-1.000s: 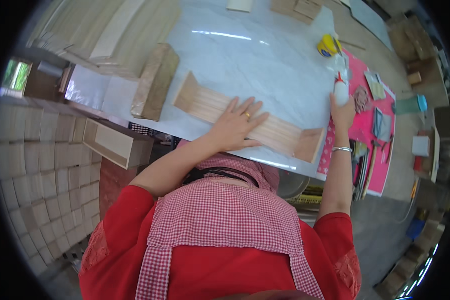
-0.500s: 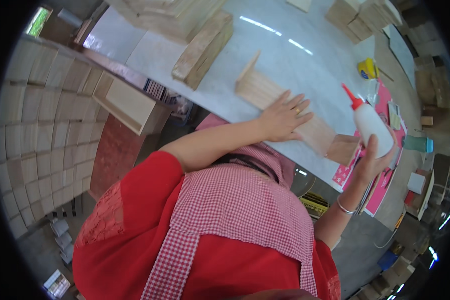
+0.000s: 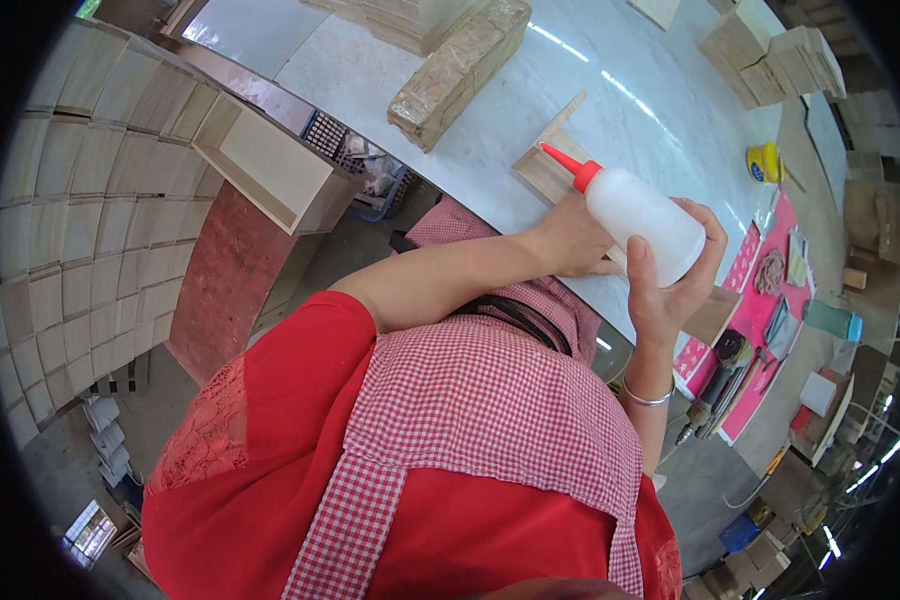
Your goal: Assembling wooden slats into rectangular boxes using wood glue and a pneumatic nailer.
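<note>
Held up above the near edge of the table (image 3: 660, 130), red nozzle (image 3: 565, 165) toward the far left: white bottle (image 3: 635, 215), clasped near its base in the curled right hand (image 3: 670, 295). Behind it, left hand (image 3: 568, 238) by the wooden piece (image 3: 545, 170) (fingers hidden, so impossible to tell if spread). At the right edge, yellow tub (image 3: 765, 163).

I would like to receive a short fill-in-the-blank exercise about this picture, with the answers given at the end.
1. The right hand holds a white bottle whose long, pointed tip is ____ in colour.
2. In this view, the left hand is partly hidden behind the ____.
3. The silver bracelet is worn on the ____ wrist.
4. The tub on the table is mostly ____ in colour.

Missing words: red; bottle; right; yellow.
</note>
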The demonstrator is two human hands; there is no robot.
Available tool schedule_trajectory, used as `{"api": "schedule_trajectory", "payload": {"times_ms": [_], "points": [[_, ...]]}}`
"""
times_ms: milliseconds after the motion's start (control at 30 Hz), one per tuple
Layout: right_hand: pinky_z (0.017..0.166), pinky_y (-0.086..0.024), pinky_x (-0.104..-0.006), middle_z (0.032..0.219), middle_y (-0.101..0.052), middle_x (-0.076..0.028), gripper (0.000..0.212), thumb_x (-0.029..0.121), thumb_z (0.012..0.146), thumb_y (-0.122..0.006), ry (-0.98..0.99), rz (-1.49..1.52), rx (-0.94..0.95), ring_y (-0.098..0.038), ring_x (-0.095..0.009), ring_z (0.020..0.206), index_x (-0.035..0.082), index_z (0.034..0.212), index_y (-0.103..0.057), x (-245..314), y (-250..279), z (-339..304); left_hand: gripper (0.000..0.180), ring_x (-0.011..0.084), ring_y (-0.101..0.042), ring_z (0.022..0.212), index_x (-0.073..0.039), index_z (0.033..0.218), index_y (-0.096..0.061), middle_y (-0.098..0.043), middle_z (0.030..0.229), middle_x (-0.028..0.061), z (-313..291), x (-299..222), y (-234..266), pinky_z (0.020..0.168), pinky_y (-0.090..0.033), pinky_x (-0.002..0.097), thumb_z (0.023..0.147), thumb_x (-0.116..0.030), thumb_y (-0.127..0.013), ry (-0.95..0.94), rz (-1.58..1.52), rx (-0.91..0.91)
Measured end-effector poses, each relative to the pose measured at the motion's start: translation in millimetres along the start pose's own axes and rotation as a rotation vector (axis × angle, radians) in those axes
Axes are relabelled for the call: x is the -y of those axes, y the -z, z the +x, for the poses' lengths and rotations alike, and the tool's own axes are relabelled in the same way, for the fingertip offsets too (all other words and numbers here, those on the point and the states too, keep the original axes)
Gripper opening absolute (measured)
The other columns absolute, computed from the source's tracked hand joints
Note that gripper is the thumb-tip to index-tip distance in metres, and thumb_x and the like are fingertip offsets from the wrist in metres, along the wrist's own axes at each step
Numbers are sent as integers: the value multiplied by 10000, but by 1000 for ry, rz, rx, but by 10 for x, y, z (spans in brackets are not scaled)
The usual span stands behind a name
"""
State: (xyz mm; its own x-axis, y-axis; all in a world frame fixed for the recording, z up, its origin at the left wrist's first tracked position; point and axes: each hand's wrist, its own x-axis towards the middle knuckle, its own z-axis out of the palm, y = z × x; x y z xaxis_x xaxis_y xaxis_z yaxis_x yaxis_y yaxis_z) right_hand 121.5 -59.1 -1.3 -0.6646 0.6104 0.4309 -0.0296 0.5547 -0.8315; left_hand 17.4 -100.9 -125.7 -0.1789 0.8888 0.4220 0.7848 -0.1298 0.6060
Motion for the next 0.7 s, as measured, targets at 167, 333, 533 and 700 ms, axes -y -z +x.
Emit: {"api": "schedule_trajectory", "payload": {"times_ms": [167,333,533,700], "points": [[922,-498,-326,1182,-562,-121,581,151,830,-801,-1,-54,20,-589,-202,1066,-11,1281,-472,20,-14,51,396,333,-590,1157,-152,1208,-608,-649,1224,101,-3,21,-50,1106,-379,489,857,-334,-635,-27,-36,-127],[918,-494,-317,1174,-556,-110,537,139,844,-789,7,-50,-17,-580,-187,1066,-9,1269,-495,-27,-28,113,752,346,-448,1335,-87,1381,-511,-548,1368,144,22,66,-38,1111,-334,543,810,-538,-704,-1,-127,44],[860,-502,-303,1159,-554,-110,565,105,800,-821,16,-122,-71,-586,-182,1004,-16,1246,-496,-107,-37,248,819,340,-336,1439,-75,1465,-458,-451,1501,158,-55,44,-34,1177,-160,630,856,-600,-618,-8,154,135],[844,-507,-301,1146,-557,-106,543,115,805,-823,-31,-103,-137,-588,-177,990,-9,1230,-510,-209,-77,401,827,367,-320,1444,-76,1478,-450,-416,1533,168,-83,-39,58,1180,-131,645,866,-612,-599,5,301,183]]}}
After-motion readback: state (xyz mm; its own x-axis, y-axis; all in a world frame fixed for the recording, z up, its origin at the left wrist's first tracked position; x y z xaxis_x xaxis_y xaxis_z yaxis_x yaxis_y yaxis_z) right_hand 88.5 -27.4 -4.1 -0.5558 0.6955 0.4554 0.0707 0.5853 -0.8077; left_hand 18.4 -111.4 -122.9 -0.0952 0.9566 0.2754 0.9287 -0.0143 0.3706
